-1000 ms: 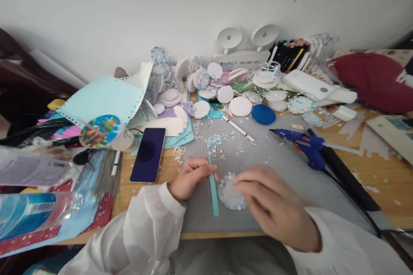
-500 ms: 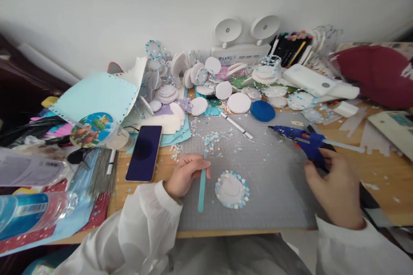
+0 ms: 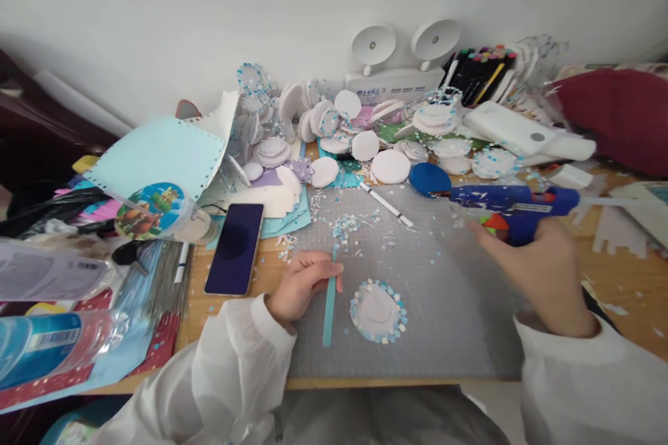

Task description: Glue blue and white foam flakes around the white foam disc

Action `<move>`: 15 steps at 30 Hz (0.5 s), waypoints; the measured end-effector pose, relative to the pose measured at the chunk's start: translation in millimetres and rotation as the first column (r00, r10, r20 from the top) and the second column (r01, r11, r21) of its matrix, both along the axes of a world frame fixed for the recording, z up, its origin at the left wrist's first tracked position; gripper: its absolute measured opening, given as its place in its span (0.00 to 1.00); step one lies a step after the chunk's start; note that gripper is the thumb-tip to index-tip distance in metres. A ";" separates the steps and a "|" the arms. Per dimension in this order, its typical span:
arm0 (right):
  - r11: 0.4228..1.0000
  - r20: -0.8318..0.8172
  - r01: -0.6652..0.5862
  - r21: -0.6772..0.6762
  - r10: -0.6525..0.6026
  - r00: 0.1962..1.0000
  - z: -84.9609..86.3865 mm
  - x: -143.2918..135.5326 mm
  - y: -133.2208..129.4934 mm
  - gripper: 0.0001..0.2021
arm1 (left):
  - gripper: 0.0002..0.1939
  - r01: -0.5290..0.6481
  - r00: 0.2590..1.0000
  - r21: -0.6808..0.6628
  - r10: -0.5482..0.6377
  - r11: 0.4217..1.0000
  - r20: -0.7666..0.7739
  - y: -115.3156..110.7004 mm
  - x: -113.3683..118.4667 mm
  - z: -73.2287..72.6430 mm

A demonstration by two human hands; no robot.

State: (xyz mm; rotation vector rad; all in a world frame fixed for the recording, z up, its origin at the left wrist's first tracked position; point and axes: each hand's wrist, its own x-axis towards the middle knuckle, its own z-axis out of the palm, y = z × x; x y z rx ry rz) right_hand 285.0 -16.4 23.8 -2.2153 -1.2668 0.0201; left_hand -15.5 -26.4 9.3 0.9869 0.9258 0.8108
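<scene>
My left hand [image 3: 307, 284] pinches a thin teal stick [image 3: 330, 309] over the grey mat [image 3: 443, 327]. Just right of the stick lies a white disc [image 3: 376, 311] edged with small blue and white star-like pieces. My right hand [image 3: 543, 274] is wrapped round the handle of a blue glue gun [image 3: 514, 205], its nozzle pointing left near a dark blue disc [image 3: 428, 179]. Behind the stick, small blue and white bits [image 3: 345, 224] are scattered beside a white pen [image 3: 387, 204].
A phone [image 3: 234, 249] lies left of the mat. Plain and decorated white discs [image 3: 390, 167] pile up along the back, near a twin-headed lamp [image 3: 396, 87] and markers [image 3: 480, 75]. At the left are a plastic cup [image 3: 161, 212] and a bottle [image 3: 46, 344].
The glue gun has been raised in my right hand and has turned more level, its nozzle now by the dark blue disc. My left hand has barely moved.
</scene>
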 end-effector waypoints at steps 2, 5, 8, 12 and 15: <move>0.996 -0.085 -0.082 0.040 0.085 0.993 6.6 -13.4 9.5 0.17 | 0.16 0.014 0.999 0.013 -0.014 1.000 -0.031 0.1 -1.1 -1.8; 0.955 -0.180 -0.267 0.130 0.288 0.941 5.0 -35.7 19.5 0.13 | 0.17 0.049 0.997 0.022 -0.047 0.999 -0.060 -0.1 -2.8 -5.0; 0.895 -0.276 -0.410 0.174 0.445 0.852 -7.5 -53.8 21.6 0.11 | 0.17 0.079 0.995 0.007 -0.078 0.997 -0.065 -0.5 -4.4 -8.6; 0.861 -0.316 -0.479 0.169 0.508 0.801 -25.1 -64.1 15.0 0.11 | 0.17 0.115 0.990 0.044 -0.111 0.992 -0.086 -0.9 -6.0 -10.6; 0.842 -0.314 -0.511 0.172 0.538 0.782 -30.8 -64.6 10.0 0.11 | 0.16 0.161 0.982 0.100 -0.149 0.982 -0.117 -0.7 -5.4 -7.6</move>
